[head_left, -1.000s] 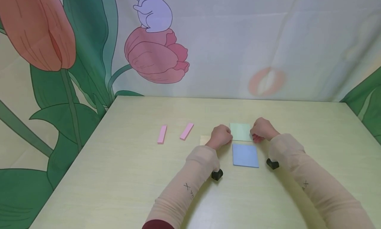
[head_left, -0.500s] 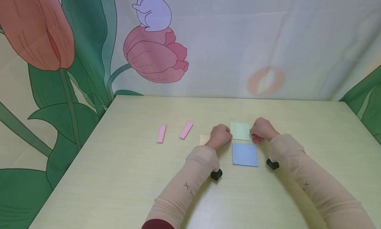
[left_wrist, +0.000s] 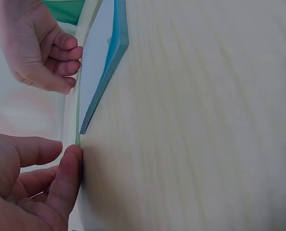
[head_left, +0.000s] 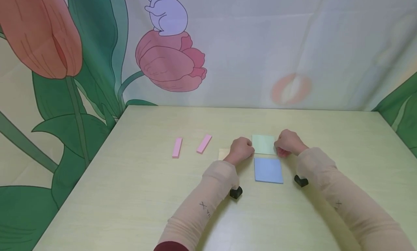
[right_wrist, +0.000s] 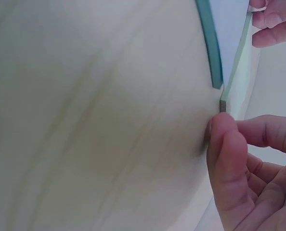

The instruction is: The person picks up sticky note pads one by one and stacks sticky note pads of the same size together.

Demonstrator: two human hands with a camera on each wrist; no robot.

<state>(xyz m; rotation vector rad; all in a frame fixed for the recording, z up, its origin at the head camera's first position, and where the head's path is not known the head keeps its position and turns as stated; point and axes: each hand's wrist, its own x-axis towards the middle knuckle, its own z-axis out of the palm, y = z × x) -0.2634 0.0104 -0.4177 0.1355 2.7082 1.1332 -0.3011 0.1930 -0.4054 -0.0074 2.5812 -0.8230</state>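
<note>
In the head view, a pale green square like a sticky-note pad [head_left: 263, 145] lies flat between the two hands. My left hand [head_left: 240, 149] touches its left edge, and my right hand [head_left: 290, 142] is at its right edge. The left wrist view shows the left index fingertip [left_wrist: 75, 155] at the green edge, thumb apart from it. In the right wrist view the right fingertips [right_wrist: 223, 127] meet the pad's corner, the thumb close behind. A blue square pad [head_left: 268, 170] lies just nearer the person. A cream square [head_left: 223, 154] is partly hidden by the left hand.
Two pink narrow blocks [head_left: 203, 144] lie on the pale table [head_left: 130, 193] to the left. A printed cloth [head_left: 241, 55] hangs behind the table's far edge. A small black device [head_left: 236, 192] sits under each wrist.
Both hands stay at the sides of the green pad. The right forearm has shifted very slightly to the right; the pads and pink blocks keep their places.
</note>
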